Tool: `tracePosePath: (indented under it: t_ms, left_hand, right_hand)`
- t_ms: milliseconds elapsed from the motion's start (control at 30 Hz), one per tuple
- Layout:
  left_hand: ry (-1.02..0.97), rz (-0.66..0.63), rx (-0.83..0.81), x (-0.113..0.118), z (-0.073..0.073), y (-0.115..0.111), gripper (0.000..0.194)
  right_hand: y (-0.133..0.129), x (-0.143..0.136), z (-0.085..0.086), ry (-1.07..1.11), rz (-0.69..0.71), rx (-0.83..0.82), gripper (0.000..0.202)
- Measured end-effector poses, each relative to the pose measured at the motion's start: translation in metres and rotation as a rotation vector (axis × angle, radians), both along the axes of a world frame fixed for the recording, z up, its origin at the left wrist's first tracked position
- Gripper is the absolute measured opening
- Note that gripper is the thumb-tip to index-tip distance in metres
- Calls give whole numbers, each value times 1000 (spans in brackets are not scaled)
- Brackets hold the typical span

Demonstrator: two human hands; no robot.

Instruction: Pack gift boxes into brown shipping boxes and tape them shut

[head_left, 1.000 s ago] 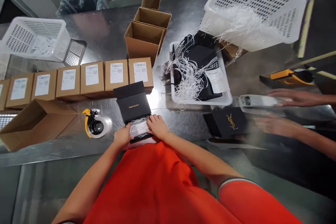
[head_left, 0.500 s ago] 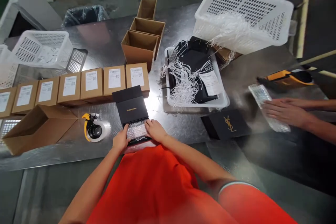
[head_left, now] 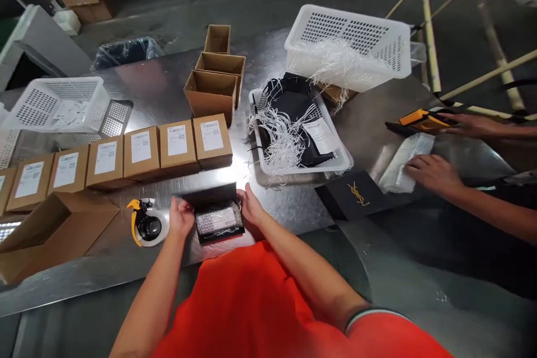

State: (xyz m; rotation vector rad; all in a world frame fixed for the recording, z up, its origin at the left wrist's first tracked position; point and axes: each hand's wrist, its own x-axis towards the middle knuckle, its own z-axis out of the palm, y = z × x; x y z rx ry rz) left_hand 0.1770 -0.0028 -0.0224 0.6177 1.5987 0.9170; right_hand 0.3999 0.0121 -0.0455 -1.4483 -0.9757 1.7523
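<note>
In front of me lies an open black box [head_left: 220, 237] holding a bubble-wrapped item [head_left: 217, 220]. Its black lid [head_left: 212, 194] stands up at the back, tilted over the box. My left hand [head_left: 182, 217] is closed at the lid's left corner, thumb up. At the right corner, my right hand [head_left: 250, 206] is closed on the lid's edge, some fingers hidden behind it. To the left, a yellow and black tape dispenser [head_left: 146, 225] lies on the metal table. A black box with gold letters [head_left: 356, 196] sits to the right.
Labelled cardboard boxes [head_left: 140, 148] form a row behind on the left. A large open carton [head_left: 62, 232] lies in front of them. A white basket [head_left: 342, 163] holds black bags with white cords. At right, a co-worker's hand [head_left: 434, 173] touches a bubble-wrapped parcel [head_left: 405, 165].
My hands have moved from the bubble-wrapped item to the lid's sides, and the lid has swung upward. The co-worker's other hand now reaches a yellow and black tool. My view has shifted.
</note>
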Motion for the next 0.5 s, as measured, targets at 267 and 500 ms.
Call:
tracePosePath:
  t_ms: [267, 500]
  left_hand:
    - [10, -166, -38, -19, -2, -47, 67]
    - [128, -94, -320, 15, -12, -68, 58]
  right_hand:
    - [-31, 11, -8, -97, 0, 32, 50]
    - [-57, 5, -31, -483, 146, 52, 68]
